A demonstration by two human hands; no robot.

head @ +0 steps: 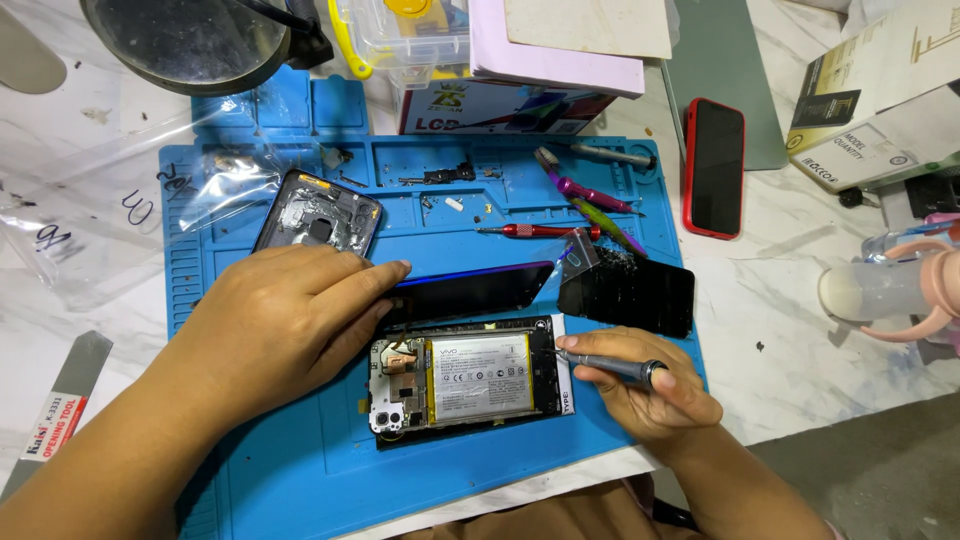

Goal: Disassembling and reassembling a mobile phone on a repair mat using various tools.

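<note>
Opened phone (470,378) lies on the blue mat (300,470), pinned under the flat, unclenched left hand (285,325). Right hand (640,385) grips a screwdriver (605,365) at its edge; a slip could gouge the battery (480,377) just beside the tip.

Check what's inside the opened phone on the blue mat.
Inside the opened phone: a white battery, circuit board with copper shield, camera modules. The left hand covers its upper-left edge; the screwdriver in the right hand touches its right end. Anything beneath the battery is hidden.
</note>
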